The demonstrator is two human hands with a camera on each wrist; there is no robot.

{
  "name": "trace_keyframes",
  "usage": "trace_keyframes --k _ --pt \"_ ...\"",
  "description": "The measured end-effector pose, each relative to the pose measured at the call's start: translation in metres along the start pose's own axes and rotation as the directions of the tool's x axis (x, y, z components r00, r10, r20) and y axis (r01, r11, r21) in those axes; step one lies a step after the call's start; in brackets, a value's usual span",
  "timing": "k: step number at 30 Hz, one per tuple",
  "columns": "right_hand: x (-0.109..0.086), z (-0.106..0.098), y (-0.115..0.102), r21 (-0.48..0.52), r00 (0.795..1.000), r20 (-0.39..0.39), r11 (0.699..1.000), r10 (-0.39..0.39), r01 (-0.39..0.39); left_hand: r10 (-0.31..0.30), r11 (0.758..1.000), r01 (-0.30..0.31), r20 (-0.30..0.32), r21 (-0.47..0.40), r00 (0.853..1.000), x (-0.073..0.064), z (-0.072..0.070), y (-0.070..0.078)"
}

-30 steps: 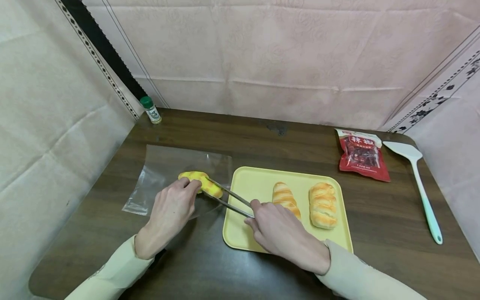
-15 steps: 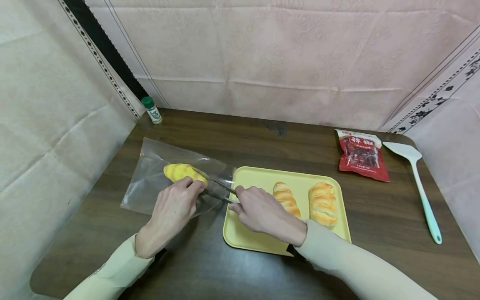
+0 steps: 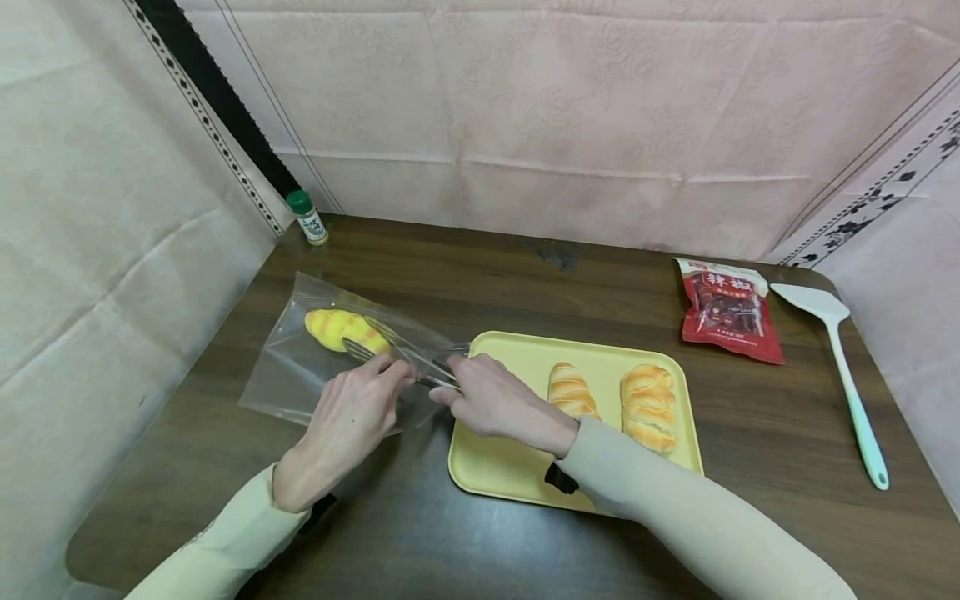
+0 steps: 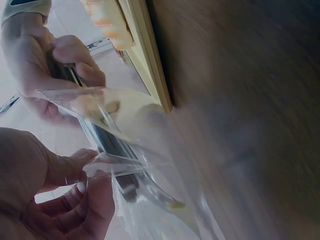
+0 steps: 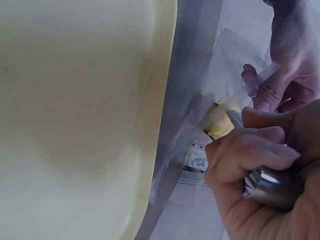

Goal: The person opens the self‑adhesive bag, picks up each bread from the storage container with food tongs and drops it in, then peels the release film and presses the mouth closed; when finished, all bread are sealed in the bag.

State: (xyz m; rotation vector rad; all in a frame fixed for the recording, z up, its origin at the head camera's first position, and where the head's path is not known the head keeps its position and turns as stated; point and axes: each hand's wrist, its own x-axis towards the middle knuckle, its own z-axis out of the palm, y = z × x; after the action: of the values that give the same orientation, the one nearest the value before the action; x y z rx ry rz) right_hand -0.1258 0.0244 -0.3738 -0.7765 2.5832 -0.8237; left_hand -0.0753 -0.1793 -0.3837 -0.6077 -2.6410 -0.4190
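A clear plastic bag (image 3: 281, 383) lies on the table at the left, its mouth toward the tray. My left hand (image 3: 352, 417) pinches the bag's edge near the mouth, which the left wrist view shows between thumb and fingers. Inside the bag is a yellow bread roll (image 3: 333, 327). Metal tongs (image 3: 420, 358) reach through the mouth, their tips at the roll's right end. My right hand (image 3: 498, 400) grips the tongs above the tray's left edge. In the right wrist view its fingers (image 5: 250, 155) curl round the tongs' handle end (image 5: 270, 187).
Two baked bread rolls, one slim (image 3: 572, 390) and one wider (image 3: 648, 408), lie on a yellow tray (image 3: 487, 475). Beyond it at the right are a red packet (image 3: 729, 310) and a white-and-mint spatula (image 3: 847, 375). A green-capped bottle (image 3: 307, 218) stands at the back left.
My right hand has moved left with the tongs, and the yellow roll has gone further left into the bag. The roll's right end now appears looser between the tong tips. My left hand stays nearly still.
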Motion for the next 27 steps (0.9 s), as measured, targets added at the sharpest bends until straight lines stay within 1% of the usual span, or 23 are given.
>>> trace_keyframes --k 4,5,6,11,12,14,17,20,24,27 --pt "0.008 0.002 -0.001 0.035 1.000 0.004 0.999 0.013 -0.013 -0.007 1.000 0.007 0.013 -0.016 1.000 0.001 -0.001 0.002" --pt "0.016 0.011 0.009 0.022 1.000 -0.013 1.000 -0.007 0.008 -0.009 1.000 0.009 0.014 -0.017 1.000 0.001 -0.001 0.002" --pt "0.017 0.012 0.009 0.017 1.000 -0.018 1.000 -0.010 0.010 -0.010 1.000 0.010 0.014 -0.017 1.000 0.001 -0.001 0.002" --pt "0.027 0.019 0.008 0.015 1.000 -0.012 1.000 0.002 -0.002 -0.021 1.000 0.021 0.021 -0.015 1.000 0.001 0.000 0.002" --pt "0.022 0.012 -0.004 0.025 1.000 0.005 0.999 0.023 -0.023 -0.024 1.000 0.024 0.022 -0.017 0.999 0.001 0.000 0.001" --pt "0.027 0.016 -0.003 0.009 1.000 0.008 1.000 0.028 -0.028 -0.026 0.999 0.027 0.023 -0.019 0.999 0.001 -0.001 0.002" --pt "0.040 0.029 0.008 -0.050 0.999 0.023 0.998 0.045 -0.043 -0.030 0.999 0.030 0.021 -0.018 0.999 0.000 -0.001 0.002" --pt "0.053 0.047 0.024 -0.088 0.998 0.037 0.995 0.058 -0.054 -0.040 0.999 0.041 0.026 -0.015 0.999 -0.001 -0.002 0.002" --pt "0.065 0.063 0.036 -0.098 0.998 0.026 0.994 0.052 -0.049 -0.057 0.998 0.057 0.032 -0.017 0.998 -0.002 -0.002 0.002" --pt "0.072 0.070 0.041 -0.116 0.999 0.009 0.993 0.037 -0.035 -0.068 0.998 0.069 0.015 -0.014 0.998 -0.001 -0.001 0.001"
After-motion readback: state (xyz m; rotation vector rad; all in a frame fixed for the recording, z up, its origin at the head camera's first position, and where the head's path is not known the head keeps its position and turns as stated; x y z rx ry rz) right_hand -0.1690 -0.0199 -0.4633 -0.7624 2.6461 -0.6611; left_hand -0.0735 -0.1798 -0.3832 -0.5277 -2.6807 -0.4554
